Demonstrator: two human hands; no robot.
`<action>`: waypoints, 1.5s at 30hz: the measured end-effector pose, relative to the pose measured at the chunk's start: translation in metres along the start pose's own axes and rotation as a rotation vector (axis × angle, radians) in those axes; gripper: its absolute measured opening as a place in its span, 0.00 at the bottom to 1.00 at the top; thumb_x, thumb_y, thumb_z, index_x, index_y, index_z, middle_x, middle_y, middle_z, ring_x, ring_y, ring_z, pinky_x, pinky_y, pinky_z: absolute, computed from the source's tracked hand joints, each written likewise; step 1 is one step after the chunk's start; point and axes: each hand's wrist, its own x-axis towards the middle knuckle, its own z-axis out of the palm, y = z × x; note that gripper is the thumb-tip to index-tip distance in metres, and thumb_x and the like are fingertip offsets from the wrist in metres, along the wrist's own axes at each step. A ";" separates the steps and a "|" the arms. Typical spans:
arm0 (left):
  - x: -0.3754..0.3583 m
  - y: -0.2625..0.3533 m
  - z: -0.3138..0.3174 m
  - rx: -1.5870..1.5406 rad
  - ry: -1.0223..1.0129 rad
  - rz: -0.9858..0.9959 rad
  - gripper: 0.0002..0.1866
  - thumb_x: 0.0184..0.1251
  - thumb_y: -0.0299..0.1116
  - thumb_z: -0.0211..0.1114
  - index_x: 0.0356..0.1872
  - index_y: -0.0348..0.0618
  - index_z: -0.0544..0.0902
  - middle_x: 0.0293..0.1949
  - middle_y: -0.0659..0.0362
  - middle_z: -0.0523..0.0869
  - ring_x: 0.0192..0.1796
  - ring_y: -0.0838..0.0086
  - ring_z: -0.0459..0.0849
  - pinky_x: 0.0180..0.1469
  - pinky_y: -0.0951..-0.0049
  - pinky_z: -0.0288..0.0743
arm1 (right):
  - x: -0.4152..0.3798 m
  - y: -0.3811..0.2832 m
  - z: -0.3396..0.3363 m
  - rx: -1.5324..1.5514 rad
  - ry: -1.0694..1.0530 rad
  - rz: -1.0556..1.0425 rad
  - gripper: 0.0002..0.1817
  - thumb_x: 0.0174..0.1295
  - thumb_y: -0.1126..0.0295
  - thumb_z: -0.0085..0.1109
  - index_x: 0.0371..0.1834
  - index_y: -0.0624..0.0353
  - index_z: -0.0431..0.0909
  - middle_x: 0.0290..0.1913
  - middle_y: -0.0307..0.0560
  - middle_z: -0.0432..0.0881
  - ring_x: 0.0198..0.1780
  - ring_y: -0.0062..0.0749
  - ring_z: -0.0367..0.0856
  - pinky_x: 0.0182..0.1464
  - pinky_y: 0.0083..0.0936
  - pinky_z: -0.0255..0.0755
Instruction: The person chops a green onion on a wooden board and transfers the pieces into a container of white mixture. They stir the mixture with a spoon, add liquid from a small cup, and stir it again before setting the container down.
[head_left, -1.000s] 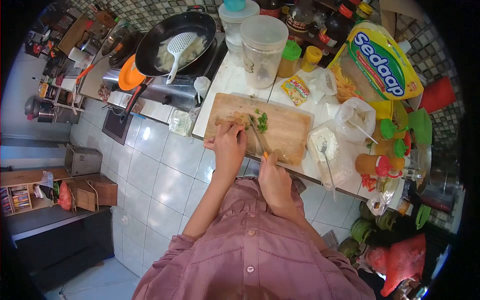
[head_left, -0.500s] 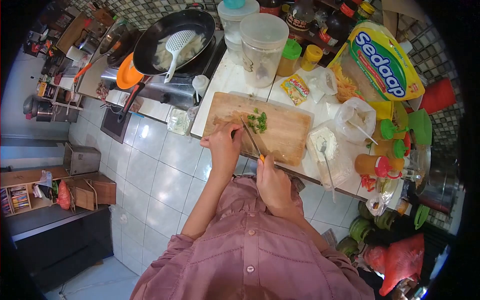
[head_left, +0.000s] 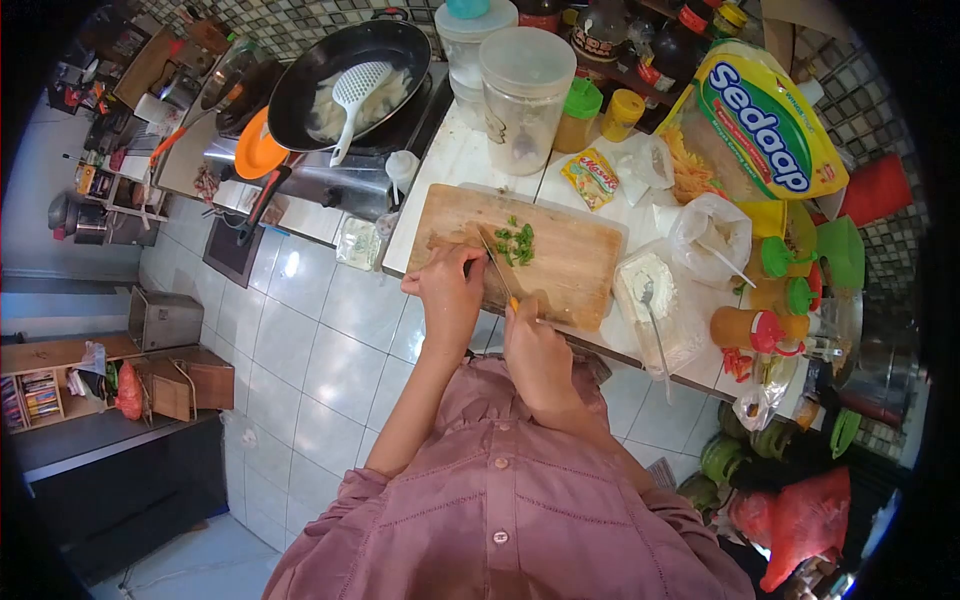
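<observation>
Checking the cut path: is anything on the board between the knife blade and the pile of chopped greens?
Nothing visible. The knife, held in the right hand, lies just left of the chopped greens on bare cutting board; the left hand sits on the blade's other side.

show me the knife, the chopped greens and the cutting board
knife (head_left: 496, 264), head view, middle of the blade
chopped greens (head_left: 516, 243), head view, centre of the pile
cutting board (head_left: 575, 268), head view, bare wood at right

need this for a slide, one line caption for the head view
Right hand slices greens with a knife on a wooden cutting board; left hand steadies them.
</observation>
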 end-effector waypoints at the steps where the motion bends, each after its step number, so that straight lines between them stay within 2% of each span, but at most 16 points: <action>1: 0.000 0.002 -0.001 0.023 -0.015 -0.030 0.03 0.53 0.32 0.66 0.30 0.49 0.85 0.31 0.62 0.85 0.33 0.68 0.81 0.40 0.66 0.53 | -0.004 0.001 -0.004 0.002 0.002 0.000 0.13 0.66 0.60 0.48 0.31 0.58 0.65 0.11 0.50 0.76 0.16 0.45 0.80 0.16 0.38 0.74; 3: 0.000 0.000 0.000 0.021 0.002 -0.015 0.03 0.53 0.32 0.66 0.30 0.49 0.85 0.32 0.63 0.85 0.33 0.68 0.81 0.41 0.65 0.53 | -0.017 0.005 -0.013 0.000 -0.174 0.086 0.14 0.66 0.60 0.46 0.38 0.62 0.65 0.17 0.59 0.78 0.22 0.55 0.80 0.23 0.45 0.75; 4: -0.001 -0.001 0.001 0.019 0.019 -0.002 0.04 0.53 0.32 0.66 0.30 0.49 0.85 0.32 0.63 0.85 0.33 0.68 0.81 0.41 0.65 0.53 | -0.022 0.008 -0.014 -0.003 -0.176 0.087 0.14 0.66 0.60 0.46 0.38 0.62 0.65 0.17 0.59 0.78 0.22 0.55 0.80 0.23 0.45 0.75; 5: -0.001 -0.001 0.001 0.017 0.018 -0.003 0.04 0.53 0.32 0.66 0.30 0.49 0.85 0.32 0.63 0.85 0.33 0.68 0.81 0.41 0.65 0.53 | -0.027 0.011 -0.014 -0.044 -0.139 0.073 0.13 0.66 0.60 0.47 0.35 0.60 0.65 0.14 0.55 0.76 0.19 0.50 0.80 0.19 0.41 0.75; 6: -0.001 0.000 0.001 0.000 0.005 -0.021 0.03 0.53 0.32 0.66 0.30 0.49 0.85 0.33 0.63 0.84 0.36 0.68 0.80 0.41 0.65 0.53 | -0.029 0.012 -0.014 -0.084 -0.102 0.059 0.13 0.65 0.59 0.49 0.31 0.57 0.65 0.11 0.51 0.75 0.16 0.45 0.80 0.16 0.38 0.75; 7: -0.001 0.000 0.001 -0.015 -0.008 -0.039 0.03 0.53 0.32 0.66 0.30 0.49 0.85 0.34 0.63 0.84 0.38 0.69 0.80 0.42 0.64 0.53 | -0.029 0.013 -0.013 -0.084 -0.101 0.058 0.13 0.65 0.59 0.49 0.31 0.57 0.65 0.11 0.51 0.75 0.16 0.45 0.80 0.16 0.38 0.75; 13: -0.010 -0.004 0.010 0.079 0.093 0.103 0.04 0.53 0.29 0.65 0.31 0.47 0.84 0.34 0.64 0.80 0.43 0.67 0.73 0.42 0.60 0.51 | -0.005 0.008 -0.009 0.079 -0.041 -0.007 0.14 0.67 0.60 0.46 0.34 0.61 0.65 0.12 0.54 0.76 0.17 0.49 0.79 0.17 0.40 0.74; 15: -0.014 -0.005 0.011 0.076 0.107 0.112 0.04 0.54 0.29 0.64 0.31 0.47 0.84 0.35 0.64 0.80 0.44 0.67 0.73 0.43 0.60 0.51 | -0.001 0.003 -0.015 0.117 -0.152 0.087 0.15 0.68 0.62 0.43 0.38 0.66 0.66 0.15 0.61 0.76 0.21 0.58 0.78 0.22 0.48 0.73; 16: -0.015 -0.004 0.012 0.068 0.118 0.116 0.04 0.55 0.29 0.64 0.32 0.47 0.84 0.36 0.64 0.79 0.44 0.67 0.73 0.44 0.60 0.52 | -0.001 0.003 -0.016 0.116 -0.151 0.087 0.15 0.68 0.62 0.43 0.38 0.66 0.66 0.15 0.61 0.76 0.21 0.58 0.78 0.22 0.48 0.73; 22: -0.011 -0.004 0.007 -0.004 0.048 0.055 0.04 0.55 0.28 0.63 0.31 0.46 0.84 0.34 0.62 0.80 0.42 0.67 0.75 0.44 0.60 0.52 | -0.006 0.011 -0.013 0.216 -0.135 0.078 0.16 0.68 0.62 0.43 0.43 0.67 0.67 0.16 0.60 0.76 0.20 0.58 0.77 0.22 0.48 0.71; 24: -0.010 0.001 0.002 0.015 0.048 0.047 0.04 0.55 0.29 0.64 0.32 0.45 0.84 0.34 0.61 0.82 0.40 0.67 0.77 0.43 0.62 0.54 | -0.009 0.011 -0.011 0.142 -0.045 -0.022 0.17 0.67 0.60 0.44 0.42 0.67 0.68 0.12 0.54 0.75 0.17 0.48 0.79 0.17 0.40 0.73; 30: -0.007 -0.004 0.003 -0.022 0.027 0.009 0.05 0.55 0.31 0.65 0.32 0.44 0.85 0.34 0.59 0.84 0.38 0.66 0.80 0.43 0.65 0.58 | -0.009 0.011 -0.013 0.117 -0.112 -0.013 0.16 0.67 0.60 0.45 0.40 0.65 0.68 0.12 0.52 0.75 0.17 0.46 0.79 0.17 0.39 0.74; 31: -0.007 -0.004 0.002 -0.034 0.020 -0.013 0.05 0.55 0.31 0.66 0.31 0.44 0.85 0.34 0.60 0.84 0.38 0.66 0.81 0.43 0.65 0.59 | -0.008 0.009 -0.014 0.117 -0.117 -0.012 0.16 0.67 0.60 0.45 0.40 0.65 0.68 0.12 0.52 0.75 0.17 0.46 0.79 0.17 0.39 0.74; 33: -0.006 -0.004 0.003 -0.022 0.027 -0.012 0.05 0.55 0.32 0.66 0.31 0.44 0.85 0.34 0.60 0.84 0.37 0.67 0.81 0.43 0.65 0.58 | -0.006 0.005 -0.017 0.145 -0.233 0.083 0.15 0.67 0.60 0.44 0.42 0.64 0.66 0.16 0.60 0.76 0.21 0.57 0.79 0.23 0.48 0.74; 37: -0.006 0.002 -0.001 0.053 0.047 0.004 0.04 0.54 0.32 0.66 0.29 0.46 0.85 0.33 0.61 0.85 0.36 0.68 0.81 0.42 0.67 0.55 | -0.002 -0.004 -0.016 0.094 -0.230 0.117 0.15 0.67 0.60 0.44 0.40 0.63 0.65 0.15 0.59 0.76 0.21 0.57 0.79 0.23 0.47 0.75; 45: -0.007 0.001 0.001 0.050 0.038 -0.014 0.04 0.55 0.33 0.66 0.29 0.47 0.85 0.32 0.62 0.85 0.36 0.70 0.81 0.42 0.68 0.54 | 0.009 -0.005 -0.001 0.056 -0.097 0.036 0.14 0.66 0.59 0.47 0.36 0.61 0.66 0.14 0.57 0.77 0.19 0.52 0.80 0.19 0.44 0.75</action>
